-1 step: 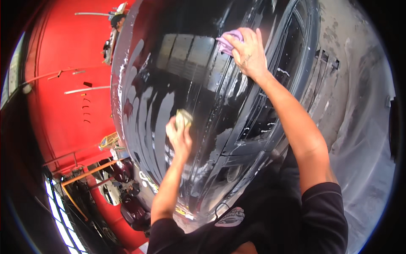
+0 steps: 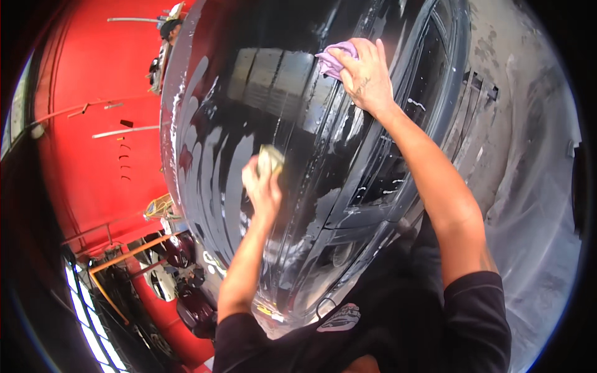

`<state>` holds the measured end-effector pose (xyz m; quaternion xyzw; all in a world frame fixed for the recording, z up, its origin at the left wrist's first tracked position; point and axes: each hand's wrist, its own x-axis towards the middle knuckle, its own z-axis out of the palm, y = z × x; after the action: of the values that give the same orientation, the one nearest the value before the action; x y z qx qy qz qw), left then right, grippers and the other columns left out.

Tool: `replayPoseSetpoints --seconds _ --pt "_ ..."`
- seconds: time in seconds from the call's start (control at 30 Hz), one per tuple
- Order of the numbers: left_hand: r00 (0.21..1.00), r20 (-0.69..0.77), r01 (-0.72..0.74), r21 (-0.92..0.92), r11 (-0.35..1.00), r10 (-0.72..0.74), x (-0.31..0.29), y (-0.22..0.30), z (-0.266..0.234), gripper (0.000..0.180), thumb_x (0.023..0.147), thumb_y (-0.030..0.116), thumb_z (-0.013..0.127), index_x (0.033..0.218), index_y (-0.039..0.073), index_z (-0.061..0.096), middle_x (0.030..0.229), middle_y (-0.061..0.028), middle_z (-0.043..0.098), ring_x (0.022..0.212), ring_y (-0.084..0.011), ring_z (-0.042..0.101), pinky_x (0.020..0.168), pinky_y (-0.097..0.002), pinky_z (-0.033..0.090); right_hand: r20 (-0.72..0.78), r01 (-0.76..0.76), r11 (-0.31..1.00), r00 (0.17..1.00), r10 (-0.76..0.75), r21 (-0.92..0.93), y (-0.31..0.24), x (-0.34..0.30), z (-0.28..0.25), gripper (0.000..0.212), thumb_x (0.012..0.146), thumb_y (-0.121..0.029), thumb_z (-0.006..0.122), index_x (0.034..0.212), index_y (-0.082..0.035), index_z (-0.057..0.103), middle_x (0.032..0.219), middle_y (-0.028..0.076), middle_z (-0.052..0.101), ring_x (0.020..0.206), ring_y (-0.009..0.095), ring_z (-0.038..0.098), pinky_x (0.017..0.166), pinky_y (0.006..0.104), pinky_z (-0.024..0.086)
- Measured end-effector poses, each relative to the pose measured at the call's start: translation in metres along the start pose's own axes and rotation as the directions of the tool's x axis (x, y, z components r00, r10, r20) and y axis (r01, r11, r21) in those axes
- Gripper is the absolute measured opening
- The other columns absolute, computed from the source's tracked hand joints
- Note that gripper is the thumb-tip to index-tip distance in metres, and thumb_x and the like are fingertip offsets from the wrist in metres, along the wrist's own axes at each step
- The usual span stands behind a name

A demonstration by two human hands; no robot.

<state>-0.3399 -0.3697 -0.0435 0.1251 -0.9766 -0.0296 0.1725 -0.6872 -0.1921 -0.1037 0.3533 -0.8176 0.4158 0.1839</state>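
A wet, glossy dark car roof (image 2: 286, 118) spreads out in front of me, with pale grey streaks and patches on it. On the roof's middle, my left hand (image 2: 262, 189) is closed around a small yellowish sponge (image 2: 273, 156); whether the sponge touches the panel is hard to tell. Farther off and to the right, my right hand (image 2: 371, 81) grips a crumpled purple cloth (image 2: 334, 59) at the roof's side, near the rail. Below that arm are the dark side windows (image 2: 379, 183), spotted with white drips.
At left is a red floor (image 2: 99, 56) with stands and car parts. A person's head (image 2: 171, 29) shows beyond the car's far side. An orange metal frame (image 2: 134, 252) stands at lower left. To the right lie a floor drain (image 2: 479, 87) and translucent plastic sheeting (image 2: 528, 261).
My left hand has shifted slightly farther away with the sponge. My right hand and the cloth have barely moved. The view has shifted a little.
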Motion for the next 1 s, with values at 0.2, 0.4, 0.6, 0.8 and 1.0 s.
replayPoseSetpoints --seconds 0.2,0.4,0.6,0.8,1.0 --pt "0.981 -0.075 -0.168 0.113 0.979 0.177 0.263 0.042 0.068 0.049 0.091 0.010 0.079 0.140 0.012 0.072 0.124 -0.0202 0.067 0.111 -0.0421 0.065 0.095 -0.0544 0.052 0.021 0.059 0.998 0.998 -0.060 0.026 -0.013 0.001 0.013 0.045 0.094 -0.023 0.070 0.139 -0.019 0.072 0.140 0.017 0.061 0.139 0.037 0.054 0.127 0.0630 0.032" --pt "0.994 -0.015 -0.109 -0.029 0.994 0.109 0.045 0.001 0.005 0.058 0.088 0.001 0.079 0.144 0.010 0.070 0.139 -0.0247 0.063 0.123 -0.0459 0.061 0.104 -0.0529 0.049 0.033 -0.016 0.999 0.999 0.018 -0.052 0.010 0.003 0.006 0.045 0.098 -0.024 0.065 0.143 -0.022 0.070 0.145 0.019 0.060 0.143 0.038 0.052 0.130 0.0620 0.030" --pt "0.999 0.039 -0.013 0.035 0.999 0.011 -0.030 -0.009 -0.025 0.071 0.086 -0.005 0.080 0.153 0.014 0.065 0.140 -0.0258 0.063 0.127 -0.0460 0.061 0.109 -0.0525 0.048 0.025 -0.019 1.000 1.000 0.019 -0.018 -0.003 -0.002 0.006 0.045 0.095 -0.021 0.067 0.140 -0.019 0.072 0.143 0.019 0.062 0.141 0.038 0.054 0.129 0.0612 0.031" --pt "0.986 -0.043 -0.160 0.068 0.985 0.163 0.204 0.038 0.049 0.055 0.090 0.007 0.079 0.144 0.011 0.068 0.128 -0.0214 0.064 0.113 -0.0434 0.062 0.096 -0.0542 0.050 -0.012 0.078 0.997 0.997 -0.078 0.001 -0.010 0.003 0.011 0.043 0.096 -0.023 0.064 0.137 -0.016 0.073 0.141 0.019 0.063 0.137 0.039 0.056 0.126 0.0595 0.034" --pt "0.998 -0.006 -0.062 -0.015 0.998 0.062 0.002 -0.006 -0.011 0.061 0.090 0.002 0.081 0.148 0.014 0.069 0.140 -0.0255 0.064 0.125 -0.0449 0.063 0.107 -0.0503 0.050 -0.007 0.022 1.000 1.000 -0.022 -0.001 0.009 0.005 0.002 0.043 0.096 -0.024 0.065 0.137 -0.016 0.073 0.142 0.020 0.063 0.138 0.039 0.056 0.127 0.0603 0.033"
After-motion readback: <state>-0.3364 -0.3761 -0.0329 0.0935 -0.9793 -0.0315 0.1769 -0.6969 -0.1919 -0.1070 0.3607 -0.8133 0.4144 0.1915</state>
